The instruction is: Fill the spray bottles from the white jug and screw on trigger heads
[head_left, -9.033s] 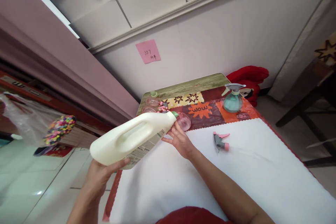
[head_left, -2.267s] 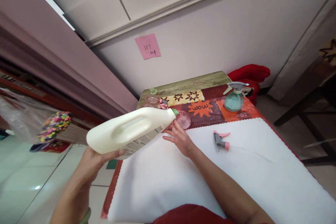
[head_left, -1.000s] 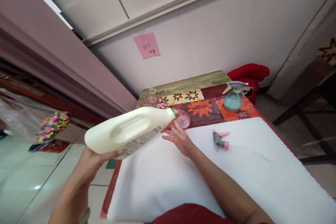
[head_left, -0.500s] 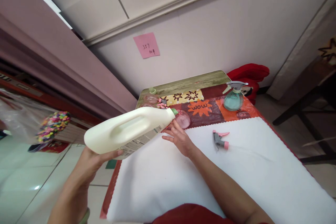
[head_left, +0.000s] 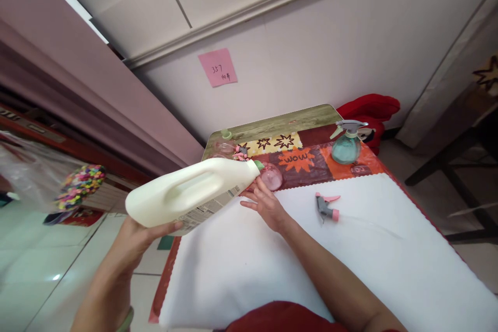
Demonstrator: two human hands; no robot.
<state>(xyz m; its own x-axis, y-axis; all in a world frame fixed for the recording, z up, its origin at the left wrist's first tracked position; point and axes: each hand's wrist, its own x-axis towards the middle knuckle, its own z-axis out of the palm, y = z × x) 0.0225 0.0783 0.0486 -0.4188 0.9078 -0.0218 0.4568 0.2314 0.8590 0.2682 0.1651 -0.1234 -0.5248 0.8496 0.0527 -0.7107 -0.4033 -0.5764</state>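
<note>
My left hand (head_left: 134, 236) grips the base of a large cream jug (head_left: 187, 192), held tipped on its side above the table's left edge. The jug's mouth touches the green neck of a small clear pink bottle (head_left: 271, 176) standing at the far edge of the white cloth (head_left: 311, 259). My right hand (head_left: 266, 207) rests by the pink bottle with fingers curled around its near side, steadying it. A loose pink-and-grey spray head (head_left: 326, 208) lies on the cloth to the right of that hand.
A teal spray bottle (head_left: 345, 144) stands on the patterned tablecloth (head_left: 303, 158) at the far right. More small bottles and pink pieces (head_left: 231, 148) crowd the far left corner. A red cushion (head_left: 369, 109) lies behind the table; a dark chair (head_left: 455, 166) stands at right.
Almost nothing has changed. The jug's base has dropped slightly over the last seconds; both hands keep their hold and place.
</note>
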